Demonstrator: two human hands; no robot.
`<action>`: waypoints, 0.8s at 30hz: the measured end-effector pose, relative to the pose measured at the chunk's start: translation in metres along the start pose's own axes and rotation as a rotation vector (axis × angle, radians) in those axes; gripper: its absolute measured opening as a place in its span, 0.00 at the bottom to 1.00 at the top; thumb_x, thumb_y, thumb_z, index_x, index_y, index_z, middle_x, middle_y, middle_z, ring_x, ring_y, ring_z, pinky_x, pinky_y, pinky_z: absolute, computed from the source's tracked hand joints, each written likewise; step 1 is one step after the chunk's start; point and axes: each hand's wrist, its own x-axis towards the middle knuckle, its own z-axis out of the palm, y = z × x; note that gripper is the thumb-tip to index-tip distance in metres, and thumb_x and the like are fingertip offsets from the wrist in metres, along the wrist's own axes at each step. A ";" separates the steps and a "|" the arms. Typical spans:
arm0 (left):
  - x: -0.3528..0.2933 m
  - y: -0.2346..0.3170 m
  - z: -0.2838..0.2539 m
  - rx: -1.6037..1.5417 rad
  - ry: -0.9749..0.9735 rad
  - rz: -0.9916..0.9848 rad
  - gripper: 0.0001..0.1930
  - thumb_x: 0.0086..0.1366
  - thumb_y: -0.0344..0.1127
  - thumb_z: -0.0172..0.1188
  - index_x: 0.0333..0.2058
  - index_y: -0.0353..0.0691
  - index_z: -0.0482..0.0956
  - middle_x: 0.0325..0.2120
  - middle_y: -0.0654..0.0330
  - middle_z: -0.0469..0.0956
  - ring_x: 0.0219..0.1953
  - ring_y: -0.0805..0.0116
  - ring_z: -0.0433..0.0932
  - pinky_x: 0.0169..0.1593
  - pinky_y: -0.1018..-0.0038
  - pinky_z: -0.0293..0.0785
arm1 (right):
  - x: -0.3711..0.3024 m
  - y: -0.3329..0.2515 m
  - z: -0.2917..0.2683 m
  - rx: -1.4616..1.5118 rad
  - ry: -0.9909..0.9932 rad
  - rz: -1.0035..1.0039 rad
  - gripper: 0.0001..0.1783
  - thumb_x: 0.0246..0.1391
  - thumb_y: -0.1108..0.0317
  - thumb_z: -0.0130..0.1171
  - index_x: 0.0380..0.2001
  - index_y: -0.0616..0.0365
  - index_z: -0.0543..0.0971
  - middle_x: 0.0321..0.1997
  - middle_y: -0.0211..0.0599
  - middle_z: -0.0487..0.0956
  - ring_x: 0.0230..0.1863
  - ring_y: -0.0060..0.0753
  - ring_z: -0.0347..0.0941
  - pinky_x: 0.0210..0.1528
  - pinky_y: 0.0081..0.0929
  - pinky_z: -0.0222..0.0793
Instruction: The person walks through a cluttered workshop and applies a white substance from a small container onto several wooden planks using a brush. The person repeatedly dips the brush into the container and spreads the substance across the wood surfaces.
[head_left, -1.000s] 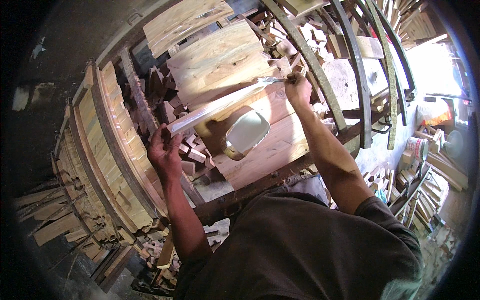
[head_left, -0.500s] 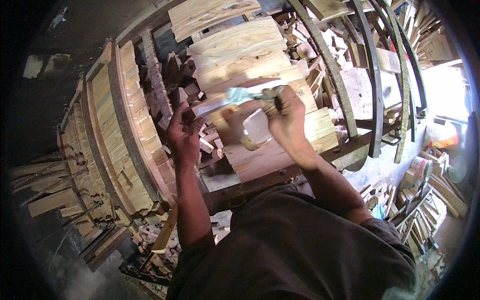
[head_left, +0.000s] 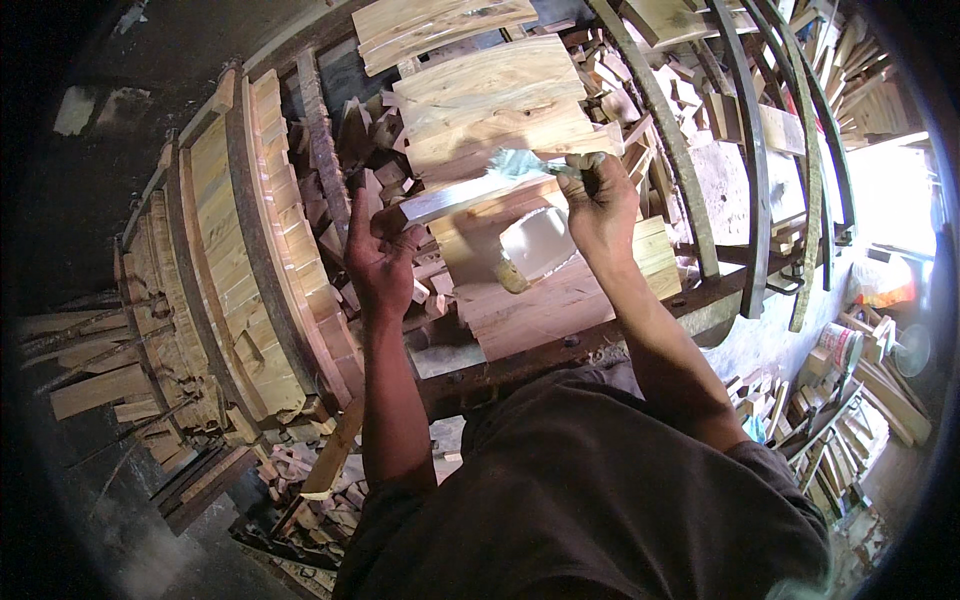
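Note:
My left hand (head_left: 382,262) is closed on one end of a narrow wooden strip (head_left: 446,200), which it holds above the boards. White, wet-looking stuff coats the strip's upper face. In my right hand (head_left: 606,208) is a brush (head_left: 518,163) with whitish, pale-blue bristles pointing left. Those bristles lie at or just above the strip; whether they touch it I cannot tell. Below the strip, on the pale wooden boards (head_left: 500,315), rests an open container (head_left: 540,243) of thick white liquid, probably glue. Its near-left rim has a brownish lump on it.
Dark metal bars (head_left: 745,150) cross the rack to the right. At the left, a slatted wood panel (head_left: 225,225) is held between bars. Many wood offcuts (head_left: 380,135) lie beneath the boards. A paint-type can (head_left: 842,343) and more scrap wood are at the far right.
The brush and my right hand have moved a little right and away from me along the strip. The view has shifted slightly. My left hand keeps its grip.

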 end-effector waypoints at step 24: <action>-0.002 -0.012 -0.013 0.098 0.067 -0.066 0.41 0.61 0.25 0.64 0.67 0.27 0.49 0.56 0.40 0.69 0.57 0.54 0.72 0.59 0.63 0.70 | -0.004 0.047 0.005 0.133 -0.128 0.190 0.10 0.52 0.79 0.65 0.38 0.63 0.77 0.38 0.38 0.82 0.39 0.24 0.77 0.41 0.23 0.74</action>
